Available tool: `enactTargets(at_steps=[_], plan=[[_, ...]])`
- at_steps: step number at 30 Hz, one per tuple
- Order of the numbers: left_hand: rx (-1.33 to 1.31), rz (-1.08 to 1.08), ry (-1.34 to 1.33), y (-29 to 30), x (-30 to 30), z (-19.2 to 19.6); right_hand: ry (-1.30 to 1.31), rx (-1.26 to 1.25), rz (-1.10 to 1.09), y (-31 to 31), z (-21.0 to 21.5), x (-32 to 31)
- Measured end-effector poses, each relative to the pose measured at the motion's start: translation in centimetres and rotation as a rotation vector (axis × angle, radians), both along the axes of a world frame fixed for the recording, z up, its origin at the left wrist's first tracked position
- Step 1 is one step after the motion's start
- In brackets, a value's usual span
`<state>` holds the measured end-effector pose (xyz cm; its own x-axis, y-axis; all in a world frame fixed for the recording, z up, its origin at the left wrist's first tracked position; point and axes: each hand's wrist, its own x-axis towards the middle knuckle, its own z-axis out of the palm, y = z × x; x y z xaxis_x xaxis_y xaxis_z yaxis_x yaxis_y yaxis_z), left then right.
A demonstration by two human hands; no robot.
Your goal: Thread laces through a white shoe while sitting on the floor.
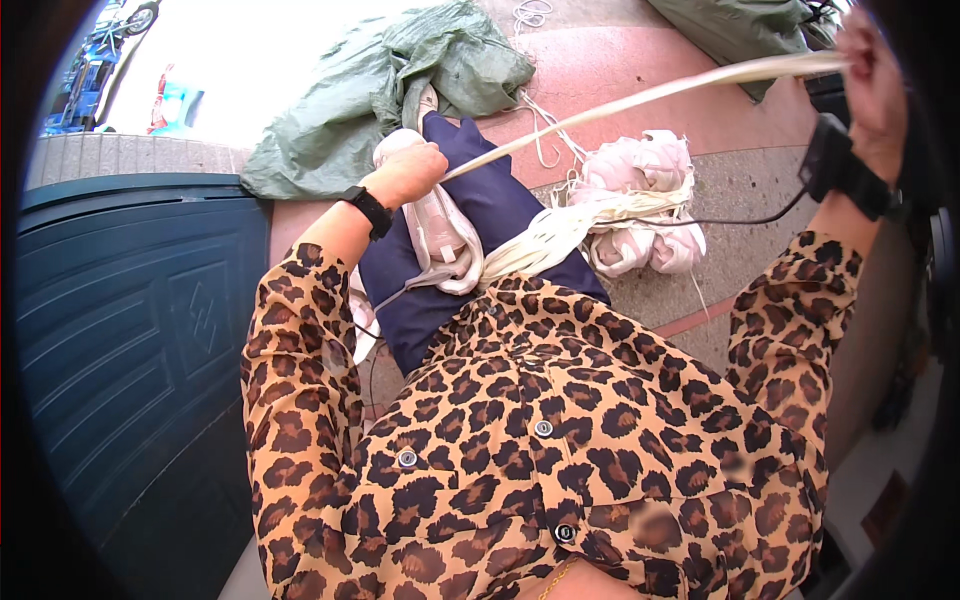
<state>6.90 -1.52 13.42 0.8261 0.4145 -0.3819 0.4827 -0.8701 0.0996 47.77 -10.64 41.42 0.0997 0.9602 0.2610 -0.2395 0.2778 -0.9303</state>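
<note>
A long cream fabric strip (640, 106) stretches tautly between my two hands, rising to the right. My left hand (412, 170) is closed around its near end, above my left thigh, next to a pale pink and white cloth piece (440, 235) on my lap. At the upper right, my right hand (872, 95) is raised and closed on the strip's other end; its fingers are slightly blurred. A loose bunch of cream strips (550, 232) lies across my dark blue trousers and reaches toward bundled pale pink cloth pieces (640, 162) on the ground.
Ahead of my legs lies a crumpled green sack (340, 125), with another green sack (735, 30) at the upper right. A dark blue panelled door (140, 300) stands at my left. White cords (540, 125) trail over the ground. A black cable (745, 218) hangs from my right wrist.
</note>
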Motion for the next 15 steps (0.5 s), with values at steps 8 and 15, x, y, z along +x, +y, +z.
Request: enactTargets(at_steps=[8,15], plan=[[0.171,-0.108,-0.116,-0.6,-0.4,-2.4,-0.801,-0.282,0.373,2.3,-23.5,-15.6],[-0.047,0.129,-0.141,2.6,-1.0,-3.5,-1.003,-0.139,0.325,1.6,-32.6,-25.2]])
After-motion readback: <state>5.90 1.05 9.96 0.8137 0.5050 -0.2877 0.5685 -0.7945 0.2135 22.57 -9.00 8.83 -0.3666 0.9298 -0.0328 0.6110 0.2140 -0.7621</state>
